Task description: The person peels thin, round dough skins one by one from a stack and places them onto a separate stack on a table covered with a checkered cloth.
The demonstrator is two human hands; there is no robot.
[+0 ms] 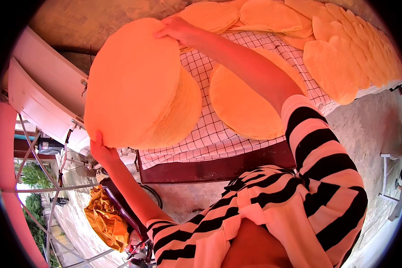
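Observation:
A large, thin, round flatbread-like sheet [129, 85], tinted orange, is stretched between my hands at the left. My left hand [103, 151] pinches its lower edge, with the fingers partly hidden by it. At the upper right edge my right hand [177, 30] grips the same sheet, the arm reaching across the table. Beneath the sheet and to its right shows the layered side of a stack of such sheets [183, 116]. Another round stack [243, 105] lies to the right on a checked cloth [201, 143], partly covered by my right forearm.
Many overlapping sheets [339, 67] spread along the table's far and right sides. The table's dark red front edge [219, 169] is close to my body. A curved white panel [49, 94] stands at the left. An orange-yellow plastic bag [105, 219] is at lower left, and a white metal frame [385, 178] at right.

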